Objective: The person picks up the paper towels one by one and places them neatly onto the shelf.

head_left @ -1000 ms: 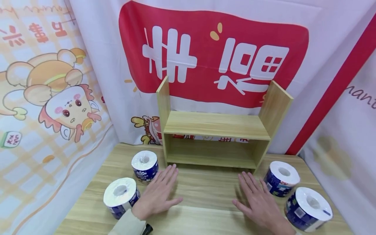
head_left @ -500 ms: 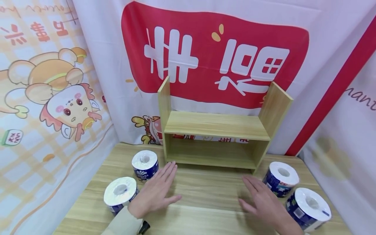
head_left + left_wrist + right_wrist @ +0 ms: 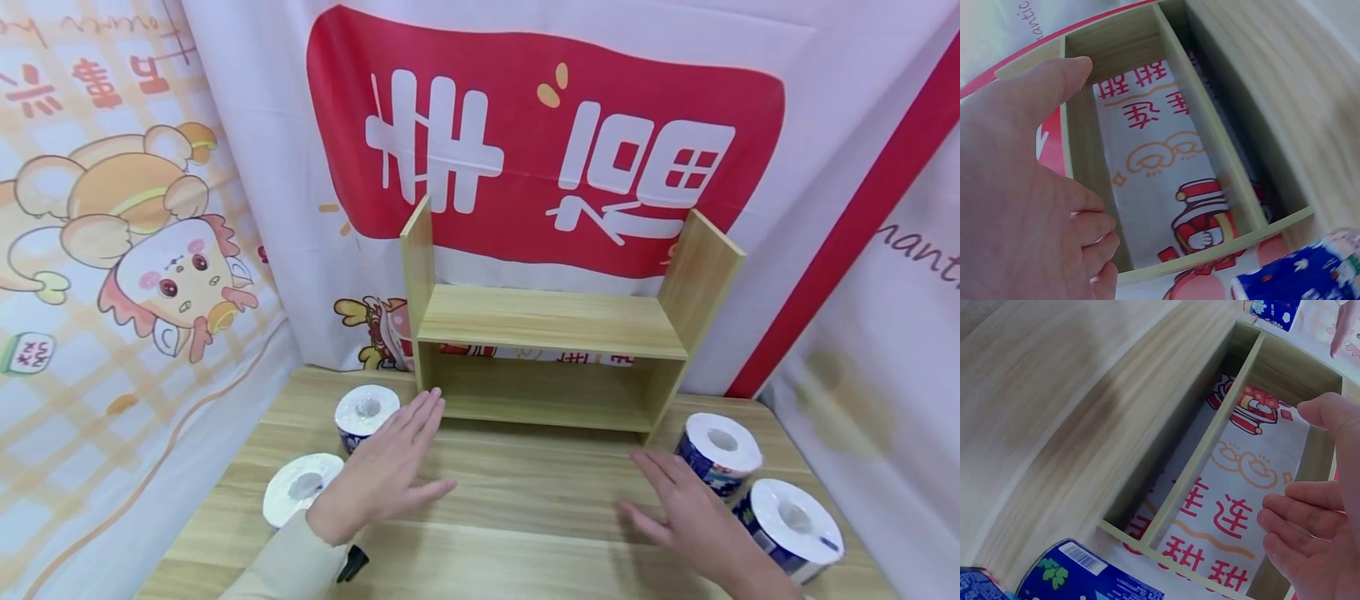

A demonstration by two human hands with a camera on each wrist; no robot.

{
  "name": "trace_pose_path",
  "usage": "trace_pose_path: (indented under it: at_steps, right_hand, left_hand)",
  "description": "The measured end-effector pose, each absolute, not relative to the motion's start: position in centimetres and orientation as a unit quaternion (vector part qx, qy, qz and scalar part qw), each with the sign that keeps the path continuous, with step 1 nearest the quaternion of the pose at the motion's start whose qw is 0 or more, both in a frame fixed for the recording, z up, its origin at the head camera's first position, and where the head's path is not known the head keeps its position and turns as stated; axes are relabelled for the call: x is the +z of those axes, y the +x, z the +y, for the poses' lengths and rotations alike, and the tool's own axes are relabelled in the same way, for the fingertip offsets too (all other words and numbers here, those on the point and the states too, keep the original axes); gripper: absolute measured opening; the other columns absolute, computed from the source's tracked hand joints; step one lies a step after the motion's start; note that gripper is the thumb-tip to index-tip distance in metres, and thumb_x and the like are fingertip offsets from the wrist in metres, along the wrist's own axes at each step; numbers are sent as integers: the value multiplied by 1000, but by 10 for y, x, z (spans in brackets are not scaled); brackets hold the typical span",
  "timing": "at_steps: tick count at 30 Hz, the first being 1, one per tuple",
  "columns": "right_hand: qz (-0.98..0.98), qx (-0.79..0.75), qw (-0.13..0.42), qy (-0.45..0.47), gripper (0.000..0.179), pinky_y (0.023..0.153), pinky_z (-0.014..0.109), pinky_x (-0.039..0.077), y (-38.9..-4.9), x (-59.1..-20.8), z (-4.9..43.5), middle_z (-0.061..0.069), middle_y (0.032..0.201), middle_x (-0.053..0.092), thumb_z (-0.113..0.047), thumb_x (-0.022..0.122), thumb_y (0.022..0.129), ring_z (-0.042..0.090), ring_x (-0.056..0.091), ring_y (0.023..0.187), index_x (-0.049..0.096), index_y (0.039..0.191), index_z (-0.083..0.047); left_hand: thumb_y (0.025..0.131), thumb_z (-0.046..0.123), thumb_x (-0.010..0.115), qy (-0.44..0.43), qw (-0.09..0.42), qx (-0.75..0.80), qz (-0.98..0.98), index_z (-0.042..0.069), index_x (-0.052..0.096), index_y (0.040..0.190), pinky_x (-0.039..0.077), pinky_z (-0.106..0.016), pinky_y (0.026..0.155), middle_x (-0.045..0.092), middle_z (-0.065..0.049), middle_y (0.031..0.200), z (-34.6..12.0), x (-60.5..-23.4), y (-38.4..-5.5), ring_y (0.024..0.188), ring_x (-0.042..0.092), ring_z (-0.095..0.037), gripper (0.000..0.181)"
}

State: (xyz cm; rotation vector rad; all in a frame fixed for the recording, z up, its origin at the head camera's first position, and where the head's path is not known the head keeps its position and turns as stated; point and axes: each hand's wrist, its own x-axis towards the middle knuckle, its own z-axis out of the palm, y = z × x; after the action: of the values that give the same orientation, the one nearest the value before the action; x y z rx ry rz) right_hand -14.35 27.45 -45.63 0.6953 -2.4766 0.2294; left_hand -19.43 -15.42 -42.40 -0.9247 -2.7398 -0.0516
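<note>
My left hand (image 3: 382,475) is held above the table with straight fingers and the thumb spread, holding nothing. It partly covers the back left toilet roll (image 3: 348,412) and the front left toilet roll (image 3: 279,493) in the head view. On the other side, my right hand (image 3: 697,525) also has nothing in it, its fingers extended beside the back right toilet roll (image 3: 701,429) and the front right toilet roll (image 3: 771,507). Between and beyond the hands stands a light wooden shelf (image 3: 551,321) with tall side panels. All rolls have blue printed wrapping.
The wood-grain table (image 3: 525,483) backs onto a white cloth (image 3: 817,125) with a large red patch behind the shelf. A patterned cloth (image 3: 75,333) hangs at the left. A dark strap end (image 3: 352,564) shows at the left cuff.
Both hands have lifted from flat on the table and turned so the palms face inward. The left shifted left, the right moved right towards the rolls. The shelf and rolls stayed put.
</note>
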Motion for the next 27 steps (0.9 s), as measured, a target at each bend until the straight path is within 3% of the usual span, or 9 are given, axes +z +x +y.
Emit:
trace_pose_path:
  at_steps: [12, 20, 27]
  right_hand:
    - [-935, 74, 250, 241, 73, 92, 50, 60, -132, -446, 284, 12, 131, 69, -39, 89, 82, 27, 66, 121, 64, 140, -3]
    - [-933, 58, 262, 241, 76, 89, 48, 58, -126, -439, 296, 12, 130, 71, -39, 93, 76, 28, 67, 119, 66, 138, -4]
    - [-949, 78, 217, 214, 74, 83, 57, 63, -127, -426, 310, 18, 128, 69, -40, 93, 76, 35, 67, 116, 66, 135, -6]
  left_hand:
    - [98, 68, 58, -324, 159, 11, -933, -3, 30, 164, 36, -51, 128, 26, -18, 174, -161, -373, -192, 162, 29, -36, 101]
    - [98, 62, 63, -313, 187, 29, -931, 0, 27, 166, 34, -50, 129, 23, -15, 176, -166, -335, -198, 163, 26, -34, 99]
    - [99, 58, 62, -298, 208, 59, -930, 2, 23, 167, 29, -47, 131, 19, -15, 177, -166, -300, -211, 165, 23, -32, 96]
